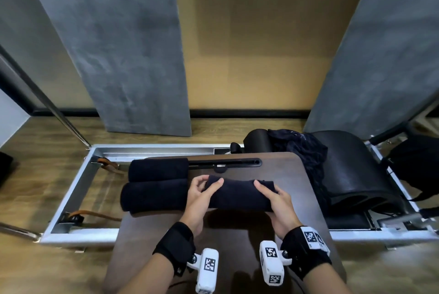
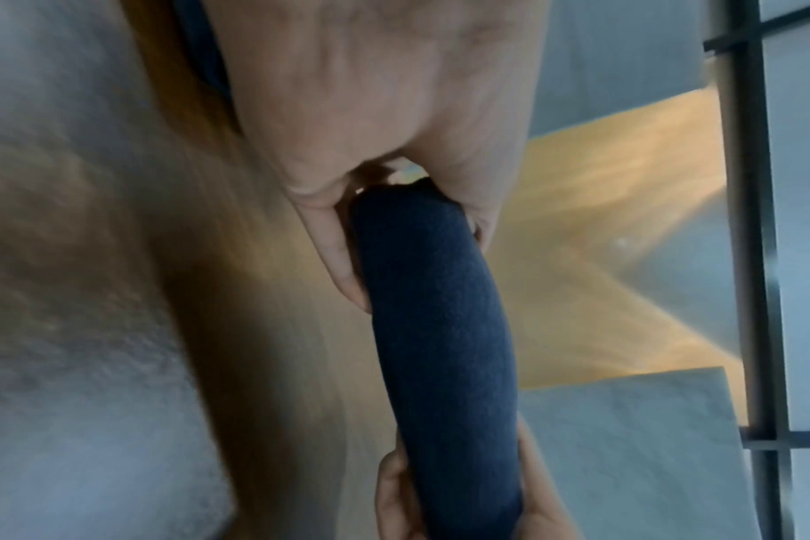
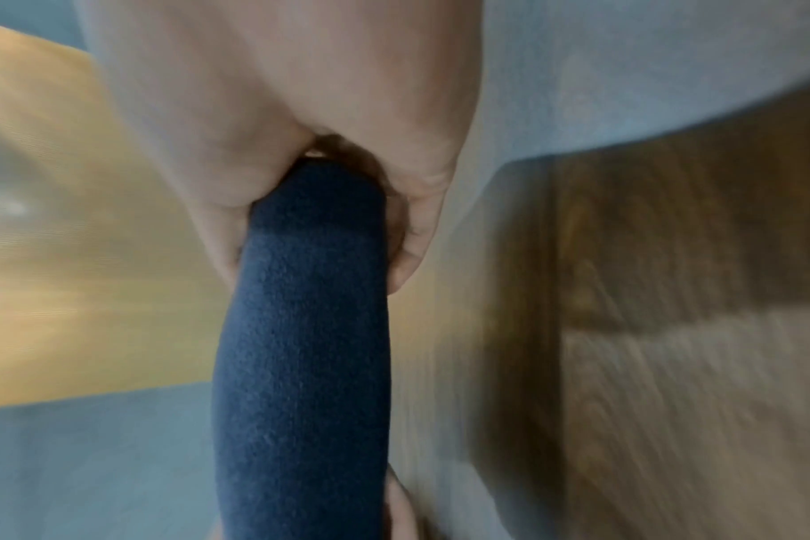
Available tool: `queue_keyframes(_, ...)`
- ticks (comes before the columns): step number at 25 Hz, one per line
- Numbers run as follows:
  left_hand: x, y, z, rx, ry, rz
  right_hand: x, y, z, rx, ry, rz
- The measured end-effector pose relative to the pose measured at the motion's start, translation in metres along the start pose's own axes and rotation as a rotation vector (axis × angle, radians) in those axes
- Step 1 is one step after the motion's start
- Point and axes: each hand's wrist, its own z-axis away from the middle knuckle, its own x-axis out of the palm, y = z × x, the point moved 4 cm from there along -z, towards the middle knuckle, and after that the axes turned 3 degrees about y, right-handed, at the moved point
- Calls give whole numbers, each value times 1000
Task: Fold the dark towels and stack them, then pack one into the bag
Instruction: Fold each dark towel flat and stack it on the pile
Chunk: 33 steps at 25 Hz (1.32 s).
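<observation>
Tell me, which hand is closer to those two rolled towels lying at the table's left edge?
Left. The left hand grips the held towel at the end right beside the two rolled towels; the right hand grips its far end, away from them.

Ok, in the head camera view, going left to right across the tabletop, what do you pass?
Two rolled towels → left hand → held towel → right hand → crumpled dark cloth.

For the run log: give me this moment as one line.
left hand grips rolled towel | right hand grips other end | two rolled towels beside it on table | nothing bagged yet
</observation>
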Motion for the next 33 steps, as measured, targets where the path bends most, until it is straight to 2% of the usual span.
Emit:
queue_keyframes(3,-49,8,21,71,32,-39,36,27,27,19,-15,10)
queue_keyframes(7,-130,9,51,243,248,-217,92,71,53,38,-37,74)
queue_keyframes(9,-167,6,62,243,373,-408,114,96,59,64,-56,79)
queue_keyframes(11,-198,5,65,204,430,-447,136,119,66,74,-75,84)
queue_keyframes(14,-222,6,59,181,470,-370,159,134,73,-36,-90,239)
queue_keyframes(16,-228,8,56,176,493,-338,166,135,78,-180,-55,435)
queue_keyframes(19,-230,7,59,212,495,-379,168,129,86,-345,209,826)
queue_keyframes(20,-231,7,61,231,482,-408,169,127,88,-360,268,865)
queue_keyframes(25,-238,5,69,318,401,-493,178,132,89,-346,124,884)
queue_keyframes(33,-239,5,67,406,310,-517,179,134,88,-250,92,946)
